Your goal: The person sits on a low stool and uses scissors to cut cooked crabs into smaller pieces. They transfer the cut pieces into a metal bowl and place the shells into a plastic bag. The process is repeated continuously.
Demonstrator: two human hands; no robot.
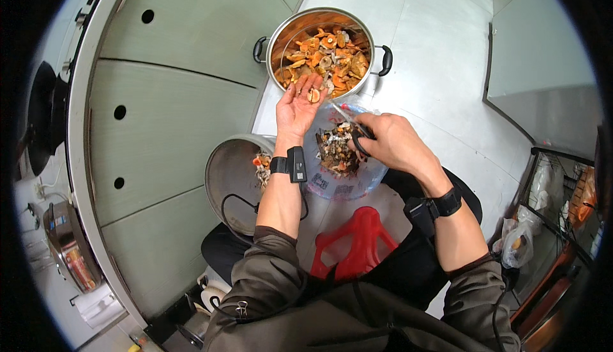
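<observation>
My left hand [300,107] is palm up at the near rim of a two-handled metal pot [378,59], with a small cut mushroom piece [313,95] resting on its fingers. Orange and brown mushrooms [330,57] fill the lower part of the pot. In my right hand [390,136] are black-handled scissors [362,139], their blades pointing toward the left hand. Beneath them, a plastic bag [318,160] holds dark, dirty trimmings [337,153]. To the left, a tilted metal pot or basin [230,179] contains more mushroom pieces [262,167], partly hidden by my left forearm.
A red plastic stool [359,242] stands between my legs. Pale green cabinet doors [177,112] run along the left below a counter. At the right is a wire rack [546,184] with plastic bags [518,244].
</observation>
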